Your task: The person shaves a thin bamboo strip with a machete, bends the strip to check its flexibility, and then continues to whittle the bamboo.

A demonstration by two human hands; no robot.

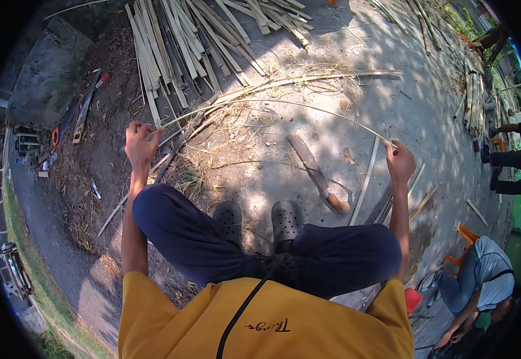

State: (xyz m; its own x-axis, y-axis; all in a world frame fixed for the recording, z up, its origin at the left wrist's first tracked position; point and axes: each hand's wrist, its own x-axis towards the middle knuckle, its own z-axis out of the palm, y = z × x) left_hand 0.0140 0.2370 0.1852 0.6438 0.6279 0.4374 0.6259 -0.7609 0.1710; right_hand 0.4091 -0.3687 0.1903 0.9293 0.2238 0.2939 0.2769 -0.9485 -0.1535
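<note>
A long, thin bamboo strip arches in front of me, bowed away from my body. My left hand pinches its left end between thumb and fingers. At the other end, my right hand has the strip in a fingertip pinch. On the ground between my hands lies a machete with a wooden handle, its blade pointing away from me. Beyond the strip, longer split bamboo pieces rest on a tangle of pale shavings.
A big heap of bamboo slats lies at the far side. Handsaws are on the soil at left. Slats lie beside my right knee. At lower right a person bends near an orange chair; another person is farther right.
</note>
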